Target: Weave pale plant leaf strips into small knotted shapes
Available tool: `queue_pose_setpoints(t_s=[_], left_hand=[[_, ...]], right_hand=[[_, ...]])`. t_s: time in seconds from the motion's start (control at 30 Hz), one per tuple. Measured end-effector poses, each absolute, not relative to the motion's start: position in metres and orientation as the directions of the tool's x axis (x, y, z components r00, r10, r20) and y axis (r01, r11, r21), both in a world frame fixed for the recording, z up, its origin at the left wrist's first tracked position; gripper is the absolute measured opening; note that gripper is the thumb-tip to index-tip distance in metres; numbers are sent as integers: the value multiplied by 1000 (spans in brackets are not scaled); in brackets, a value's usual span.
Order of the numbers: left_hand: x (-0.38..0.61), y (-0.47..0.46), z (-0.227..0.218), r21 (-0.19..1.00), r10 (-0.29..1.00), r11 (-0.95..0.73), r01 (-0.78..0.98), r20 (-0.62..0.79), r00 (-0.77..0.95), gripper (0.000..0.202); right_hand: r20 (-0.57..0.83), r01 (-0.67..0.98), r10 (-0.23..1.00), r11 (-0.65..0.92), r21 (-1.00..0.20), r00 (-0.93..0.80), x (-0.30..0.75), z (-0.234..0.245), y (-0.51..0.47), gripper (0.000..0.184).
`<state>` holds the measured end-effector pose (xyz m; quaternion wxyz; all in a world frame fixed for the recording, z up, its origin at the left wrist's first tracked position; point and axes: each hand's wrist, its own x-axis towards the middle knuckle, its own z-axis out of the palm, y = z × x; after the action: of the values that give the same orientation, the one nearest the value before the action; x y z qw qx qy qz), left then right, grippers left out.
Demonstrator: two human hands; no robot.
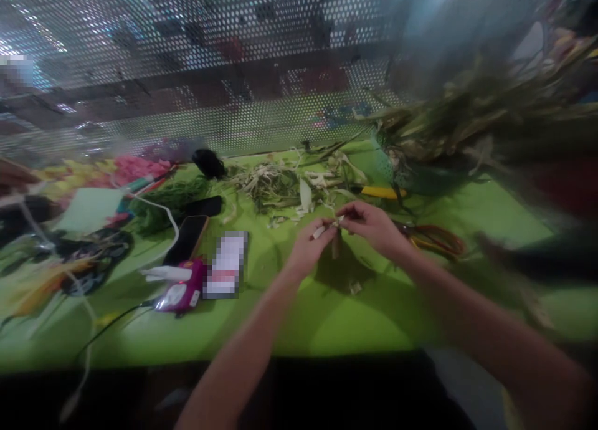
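Note:
My left hand (pixel 309 247) and my right hand (pixel 372 224) meet above the green table (pixel 355 318), fingers pinched together. Between them they grip a small pale strip of dried plant material (pixel 334 238) that hangs down a little. A heap of dried leaves and husk scraps (pixel 284 184) lies just beyond the hands. The picture is blurred, so the exact shape of the piece is unclear.
A pink glue gun (pixel 180 290) with a cable, two phones (pixel 189 237), a small card (pixel 227 263) and coloured craft scraps (pixel 116 171) lie at left. Orange-handled scissors (pixel 432 238) and a yellow-handled tool (pixel 380 192) lie at right. A big dried plant bundle (pixel 481 115) stands before a perforated metal screen (pixel 233 56).

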<state>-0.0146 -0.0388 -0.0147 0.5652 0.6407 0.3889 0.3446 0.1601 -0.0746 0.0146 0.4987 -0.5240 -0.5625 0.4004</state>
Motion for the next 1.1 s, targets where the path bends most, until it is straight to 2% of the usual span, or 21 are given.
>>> queue_pose_setpoints(t_s=[0.23,0.53,0.73,0.83,0.93,1.03,1.1], left_hand=[[-12,-42,-10,997,876,-63,54,29,481,22],[-21,-35,-12,980,841,199,-26,-157,517,28],[-22,-34,-13,938,849,304,-166,-188,495,31],[-20,-34,-13,914,878,318,-251,-184,441,34],[-17,-35,-12,895,895,312,-320,-163,416,32],[-13,-38,-13,915,893,276,-294,-132,430,27],[-11,-40,-14,952,897,213,-219,-102,430,22]], right_hand=[[155,140,987,147,-979,44,159,10,-74,25],[148,120,988,143,-982,40,161,13,-73,24],[141,117,985,129,-985,103,164,14,-71,31],[78,23,986,76,-997,144,163,14,-72,38],[-19,-73,998,-15,-997,53,158,13,-75,36],[-105,-58,992,-109,-992,-68,150,11,-79,32],[-110,-34,993,-111,-993,-34,146,11,-81,30]])
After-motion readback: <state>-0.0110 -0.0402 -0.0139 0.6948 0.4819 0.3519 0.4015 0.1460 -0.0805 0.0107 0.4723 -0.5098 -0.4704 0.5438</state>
